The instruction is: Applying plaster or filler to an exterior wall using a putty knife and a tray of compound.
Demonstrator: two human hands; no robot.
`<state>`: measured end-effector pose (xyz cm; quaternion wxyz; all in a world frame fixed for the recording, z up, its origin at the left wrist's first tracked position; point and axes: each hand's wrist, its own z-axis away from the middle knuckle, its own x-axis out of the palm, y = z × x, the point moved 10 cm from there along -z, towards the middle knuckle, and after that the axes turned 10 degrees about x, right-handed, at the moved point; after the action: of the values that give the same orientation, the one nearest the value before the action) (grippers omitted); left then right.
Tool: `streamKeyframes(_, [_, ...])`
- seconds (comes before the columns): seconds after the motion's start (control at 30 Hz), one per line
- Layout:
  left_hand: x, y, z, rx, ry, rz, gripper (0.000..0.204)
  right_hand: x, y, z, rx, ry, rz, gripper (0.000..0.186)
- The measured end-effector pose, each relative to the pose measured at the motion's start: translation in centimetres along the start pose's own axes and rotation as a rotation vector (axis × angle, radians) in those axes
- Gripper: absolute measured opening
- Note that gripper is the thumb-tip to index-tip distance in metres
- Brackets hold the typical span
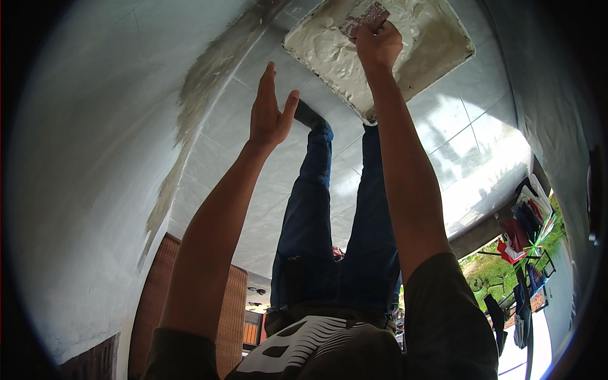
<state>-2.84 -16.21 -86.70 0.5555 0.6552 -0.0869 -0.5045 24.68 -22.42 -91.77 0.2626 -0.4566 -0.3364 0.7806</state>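
My right hand (380, 47) grips a flat putty scraper (372, 16), its blade smeared with pale paste. The scraper is over a square tray (327, 87) at the top of the view, and I cannot tell how deep it dips. Thick cream-coloured putty (437, 22) covers the tray's inside in ridges and swirls. My left hand (271, 120) is raised to the left of the tray, fingers stretched and thumb apart, holding nothing. Below the tray my legs in blue jeans (310, 209) stand on the floor.
A pale wall (95, 158) rises on the left, with a rough grey-brown strip (212, 73) along its foot. Grey tiles (215, 164) cover the floor. Brown panels (152, 278) stand at lower left. Clothes hang on a rack (525, 221) at right, beside grass.
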Motion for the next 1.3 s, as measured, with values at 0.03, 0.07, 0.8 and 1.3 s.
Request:
streamKeyframes(0.03, [0.0, -0.1, 0.0, -0.006, -0.004, -0.005, 0.079, 0.2, 0.0, 0.1, 0.000, -0.001, 0.001, 0.016])
streamKeyframes(0.07, [0.0, -0.2, 0.1, -0.007, -0.003, -0.004, 0.079, 0.4, 0.1, 0.2, 0.017, -0.010, -0.028, 0.015])
streamKeyframes(0.8, [-0.4, -0.7, 0.1, -0.010, 0.018, -0.001, 0.080, 2.7, 1.2, 3.6, 0.476, -0.184, -0.624, 0.011])
streamKeyframes(1.3, [-0.6, 0.0, -0.1, 0.002, 0.023, -0.017, 0.079, 0.5, 2.1, 3.7, 0.497, -0.244, -0.746, 0.015])
